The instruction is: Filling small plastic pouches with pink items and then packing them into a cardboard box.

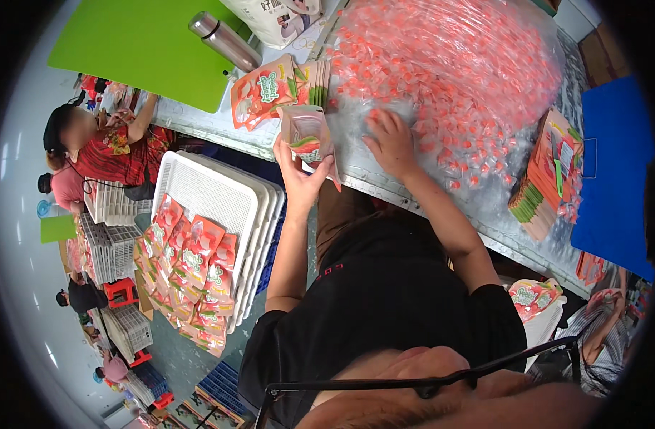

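Note:
My left hand is closed on a stand-up pouch, pink with peach pictures, its mouth gaping upward. Over the metal table, my right hand reaches with its fingers apart; a small orange-red wrapped candy shows at the fingertips. Beside that hand spreads a large heap of candies in clear wrappers, partly under a clear plastic sheet. Just beyond the held pouch lie stacked flat pouches of the same print.
A steel flask and a white bag stand at the back. At right lies another pouch stack with a green-handled tool, beside a blue panel. Filled pouches cover stacked white trays at left. Other people work farther left.

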Demonstrator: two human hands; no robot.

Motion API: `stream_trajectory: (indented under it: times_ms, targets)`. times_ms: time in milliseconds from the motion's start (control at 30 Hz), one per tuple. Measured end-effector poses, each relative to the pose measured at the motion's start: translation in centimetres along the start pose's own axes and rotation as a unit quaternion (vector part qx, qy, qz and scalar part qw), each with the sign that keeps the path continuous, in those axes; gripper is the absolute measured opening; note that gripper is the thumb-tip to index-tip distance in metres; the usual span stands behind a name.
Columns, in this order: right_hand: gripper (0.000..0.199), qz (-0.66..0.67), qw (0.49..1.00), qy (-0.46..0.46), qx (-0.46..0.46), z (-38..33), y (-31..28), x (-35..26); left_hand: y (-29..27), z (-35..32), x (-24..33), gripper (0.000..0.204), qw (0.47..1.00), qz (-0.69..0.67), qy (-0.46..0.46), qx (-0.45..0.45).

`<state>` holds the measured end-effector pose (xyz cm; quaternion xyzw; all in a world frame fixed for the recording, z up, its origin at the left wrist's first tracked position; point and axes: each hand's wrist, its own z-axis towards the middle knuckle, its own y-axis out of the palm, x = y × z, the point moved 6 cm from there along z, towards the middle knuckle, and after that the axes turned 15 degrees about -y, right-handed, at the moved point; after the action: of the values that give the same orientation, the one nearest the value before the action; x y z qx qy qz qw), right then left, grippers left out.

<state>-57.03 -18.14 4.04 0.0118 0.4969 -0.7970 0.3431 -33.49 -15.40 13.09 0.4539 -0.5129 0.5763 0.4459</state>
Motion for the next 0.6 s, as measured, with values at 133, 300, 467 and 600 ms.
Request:
stream_trajectory:
  times_ms: [133, 300, 467, 600]
  targets:
    - [0.059, 0.355, 0.927, 0.066, 0.104, -0.4, 1.8, 1.5, -1.4, -0.4, -0.3, 0.093, 0.999, -0.030, -0.007, 0.017]
    - [0.069, 0.525, 0.800, 0.233, 0.173, -1.7, 0.7, 4.6, -3.5, -1.0, -0.1, 0.082, 0.997, -0.072, -0.029, 0.030]
    - [0.064, 0.399, 0.895, 0.133, 0.148, -1.9, 0.7, 4.9, -4.3, -1.5, -0.1, 0.083, 0.995, -0.086, -0.038, 0.037]
    - [0.053, 0.186, 0.979, 0.053, 0.066, 0.7, 0.8, 1.9, -4.5, -1.6, -0.5, 0.085, 0.996, -0.078, -0.035, 0.037]
